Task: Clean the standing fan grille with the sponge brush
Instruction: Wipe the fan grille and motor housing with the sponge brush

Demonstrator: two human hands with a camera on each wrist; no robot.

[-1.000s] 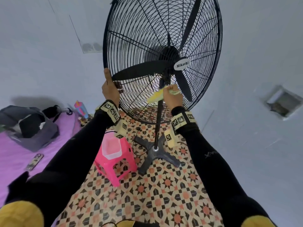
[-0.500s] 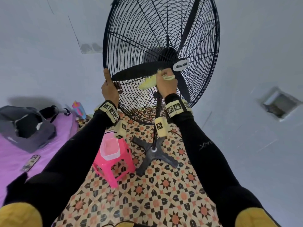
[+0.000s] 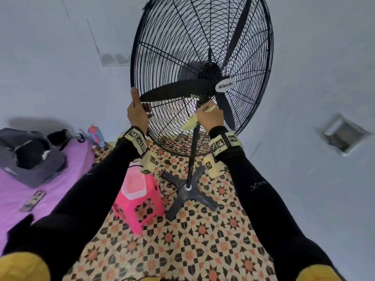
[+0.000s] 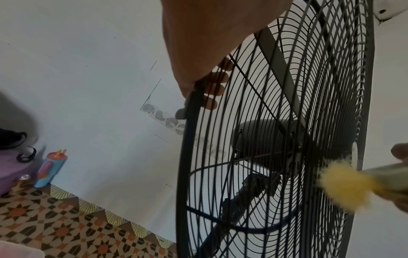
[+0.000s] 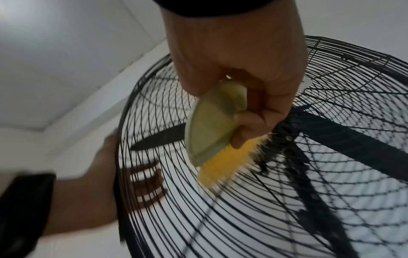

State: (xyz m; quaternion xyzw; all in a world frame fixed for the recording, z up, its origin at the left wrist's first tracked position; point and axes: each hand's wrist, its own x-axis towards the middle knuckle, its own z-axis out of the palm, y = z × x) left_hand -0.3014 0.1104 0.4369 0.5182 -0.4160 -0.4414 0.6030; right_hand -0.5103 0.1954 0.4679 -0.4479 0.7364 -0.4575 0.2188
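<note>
Our right hand [image 5: 238, 57] grips the light, soft-bristled brush [image 5: 212, 131] by its handle; our left hand [image 3: 137, 114] clasps the stiff grille [image 3: 172, 47] rim

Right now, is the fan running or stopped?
Stopped: the blades look sharp and separate behind the grille, not a spinning blur.

The right hand [image 3: 209, 118] has dropped back down the grille [image 3: 174, 57] with the sponge brush [image 3: 190, 123], from beside the Mikachi badge [image 3: 224, 85] half a second ago to a spot just below the hub.
</note>
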